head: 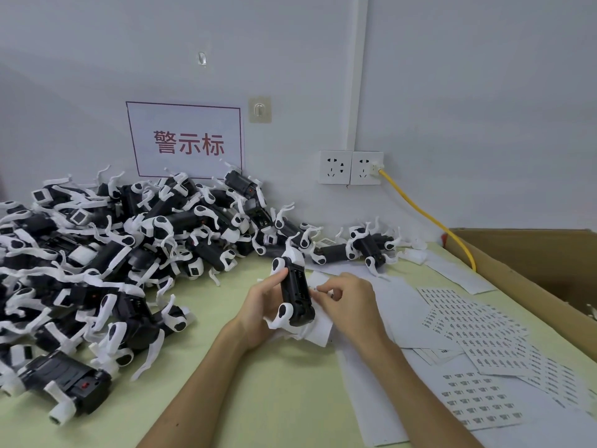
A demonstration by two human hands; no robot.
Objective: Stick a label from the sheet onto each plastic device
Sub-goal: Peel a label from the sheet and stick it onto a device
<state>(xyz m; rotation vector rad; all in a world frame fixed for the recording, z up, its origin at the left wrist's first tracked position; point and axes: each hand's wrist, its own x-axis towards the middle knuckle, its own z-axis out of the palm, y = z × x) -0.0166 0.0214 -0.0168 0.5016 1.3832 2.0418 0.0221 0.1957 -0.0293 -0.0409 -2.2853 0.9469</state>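
Black-and-white plastic fills the space left of the hands: a heap of devices (106, 253) lies on the pale green table (258, 399), its near edge just beside the left wrist.

The left hand (260, 307) grips one device (295, 292) from its left side, thumb laid over the upper end and fingers curled behind. The device is held just above a white paper (323, 331). Its long axis runs away from the person, the far end leaning a little left, and its black flat face is turned up and toward the right hand.

The right hand (350, 302) is directly right of the device, touching its side or close to touching. Its fingers are curled, with thumb and forefinger brought together at the device's right edge. Whether a label sits between them is too small to tell.

Right of that hand, near its wrist, the label sheets (478, 331) lie overlapping, and beyond them is a cardboard box (533, 270).

As I judge it, the coming move turns on the black face. It lies immediately left of the right fingertips, so the right hand is the one placed to press a label along the device's length while the left steadies it.
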